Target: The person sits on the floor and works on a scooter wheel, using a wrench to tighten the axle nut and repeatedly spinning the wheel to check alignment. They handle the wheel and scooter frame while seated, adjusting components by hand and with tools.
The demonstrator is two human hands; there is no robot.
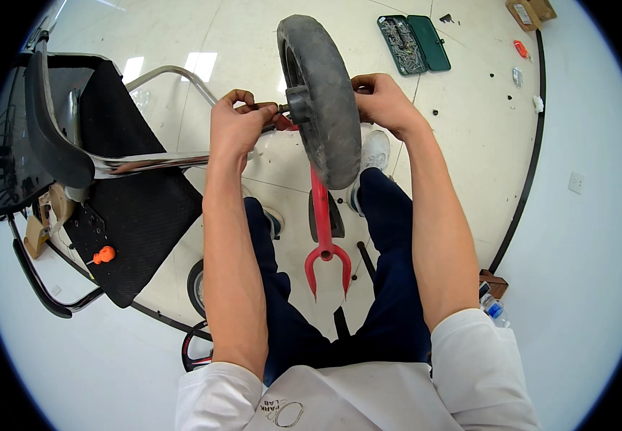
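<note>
A small wheel with a worn black tyre stands upright between my two hands. On its left side a dark hub sticks out. There my left hand has its fingers closed round the small end of the axle. My right hand is at the wheel's right side, fingers bent in; the tyre hides its fingertips and whatever they grip. Below the wheel, between my legs, a red bicycle frame ends in a two-pronged fork pointing toward me.
At the left stands a chair with a black seat, an orange-handled screwdriver on it. An open green case of metal small parts lies on the floor at the far right. Small loose pieces are scattered nearby. A plastic bottle is beside my right arm.
</note>
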